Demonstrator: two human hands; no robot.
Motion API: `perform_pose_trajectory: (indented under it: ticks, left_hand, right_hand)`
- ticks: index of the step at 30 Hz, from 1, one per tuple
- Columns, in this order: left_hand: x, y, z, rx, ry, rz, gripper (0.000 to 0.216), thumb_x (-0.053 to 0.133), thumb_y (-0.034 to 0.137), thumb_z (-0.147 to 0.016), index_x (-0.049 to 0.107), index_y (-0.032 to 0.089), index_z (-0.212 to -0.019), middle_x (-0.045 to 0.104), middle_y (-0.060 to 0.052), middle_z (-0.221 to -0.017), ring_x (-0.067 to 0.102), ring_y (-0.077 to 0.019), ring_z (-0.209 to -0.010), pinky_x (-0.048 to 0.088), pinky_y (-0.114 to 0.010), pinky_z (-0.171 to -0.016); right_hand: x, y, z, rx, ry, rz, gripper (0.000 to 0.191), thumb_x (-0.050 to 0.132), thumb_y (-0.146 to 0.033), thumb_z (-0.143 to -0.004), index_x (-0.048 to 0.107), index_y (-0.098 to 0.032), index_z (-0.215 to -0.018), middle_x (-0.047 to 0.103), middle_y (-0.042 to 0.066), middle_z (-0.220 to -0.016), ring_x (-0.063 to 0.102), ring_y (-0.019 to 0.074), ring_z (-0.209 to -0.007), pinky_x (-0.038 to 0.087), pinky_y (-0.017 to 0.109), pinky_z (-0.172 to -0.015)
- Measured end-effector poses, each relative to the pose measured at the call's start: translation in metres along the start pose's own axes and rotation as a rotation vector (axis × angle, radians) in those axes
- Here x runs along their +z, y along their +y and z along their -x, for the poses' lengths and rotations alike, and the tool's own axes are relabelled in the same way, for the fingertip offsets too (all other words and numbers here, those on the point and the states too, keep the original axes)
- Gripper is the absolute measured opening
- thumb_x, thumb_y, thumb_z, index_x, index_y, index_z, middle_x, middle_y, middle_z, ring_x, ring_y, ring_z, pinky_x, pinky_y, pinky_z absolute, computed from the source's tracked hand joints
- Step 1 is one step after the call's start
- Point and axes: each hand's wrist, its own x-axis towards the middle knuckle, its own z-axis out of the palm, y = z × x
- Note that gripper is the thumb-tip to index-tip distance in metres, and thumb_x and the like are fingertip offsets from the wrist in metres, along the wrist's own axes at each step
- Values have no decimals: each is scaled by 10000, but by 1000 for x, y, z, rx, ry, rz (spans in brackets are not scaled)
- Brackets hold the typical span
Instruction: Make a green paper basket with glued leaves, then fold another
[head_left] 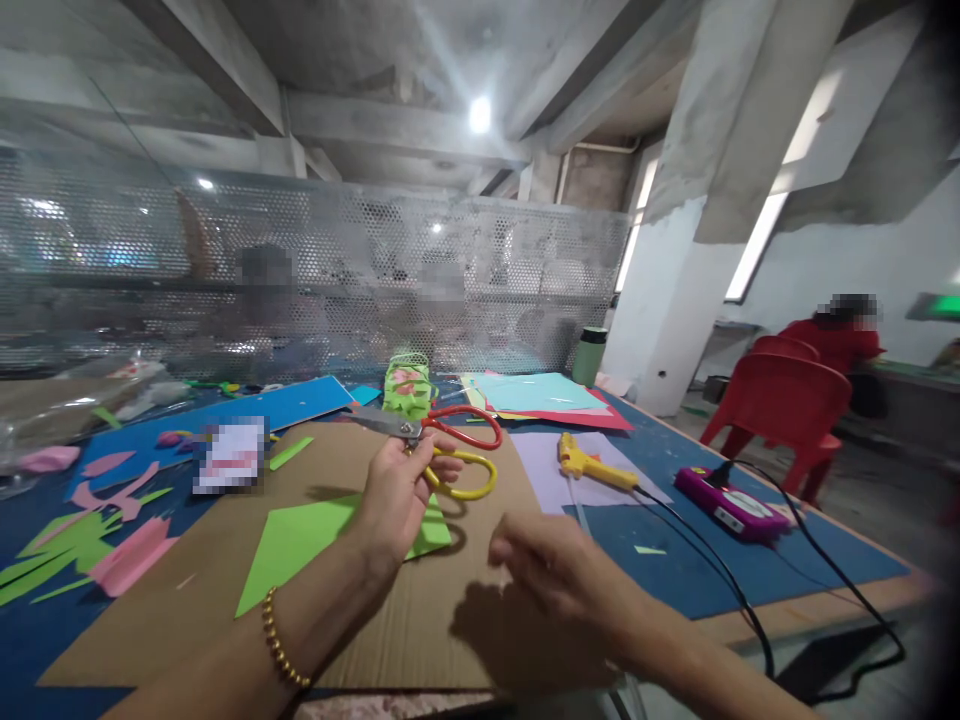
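Note:
My left hand (396, 497) is closed around a pair of scissors (439, 440) with one red and one yellow handle loop, held above a brown cardboard sheet (225, 600); the blades point left. A green paper piece (300, 540) lies on the cardboard just under that hand. My right hand (551, 565) hovers low over the cardboard's right edge with its fingers loosely curled and blurred, and nothing shows in it.
A yellow glue gun (592, 463) lies on lilac paper, its black cable running off the table's right edge. A purple device (731, 503) sits at the right. Coloured paper scraps (90, 545) lie left, paper sheets (536, 393) and a green cup behind. A seated person is on red chairs (787, 400).

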Motion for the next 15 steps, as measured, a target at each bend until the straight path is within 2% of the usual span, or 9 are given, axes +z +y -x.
perform_pose_trajectory:
  ticks: [3, 5, 8, 12, 15]
  left_hand:
    - [0, -1, 0, -26, 0, 0, 124, 729, 144, -821, 615, 111, -857, 725, -58, -847, 648, -99, -605, 505, -211, -590]
    - [1, -3, 2, -44, -9, 0, 123, 727, 148, -826, 625, 106, -880, 728, -66, -868, 645, -98, -604, 503, -209, -579]
    - [1, -5, 4, -57, -15, 3, 153, 729, 148, -826, 625, 111, -932, 730, -61, -866, 638, -94, -582, 491, -200, -554]
    - [-1, -7, 3, -68, -18, 14, 187, 755, 149, -807, 611, 124, -922, 728, -54, -849, 657, -110, -595, 516, -216, -583]
    - [-3, -8, 2, -78, -19, 23, 173, 755, 143, -811, 612, 122, -906, 725, -59, -847, 661, -112, -607, 523, -216, -590]
  right_hand:
    - [-7, 11, -9, 117, 183, 136, 258, 449, -369, -961, 497, -227, -751, 498, -26, -610, 423, 140, -572, 311, 259, -547]
    - [-7, 18, -19, 153, 229, 178, 283, 487, -412, -945, 464, -233, -727, 492, -21, -616, 407, 144, -573, 282, 267, -545]
    - [4, 22, -26, 161, 244, 216, 336, 481, -423, -949, 423, -235, -677, 465, -19, -600, 363, 140, -559, 227, 283, -542]
    - [25, 14, -18, 98, 223, 241, 303, 461, -312, -919, 392, -232, -635, 435, -23, -572, 302, 131, -530, 183, 309, -544]
    - [18, 11, -11, 53, 203, 213, 223, 487, -311, -883, 444, -238, -677, 486, -21, -592, 354, 139, -537, 231, 289, -535]
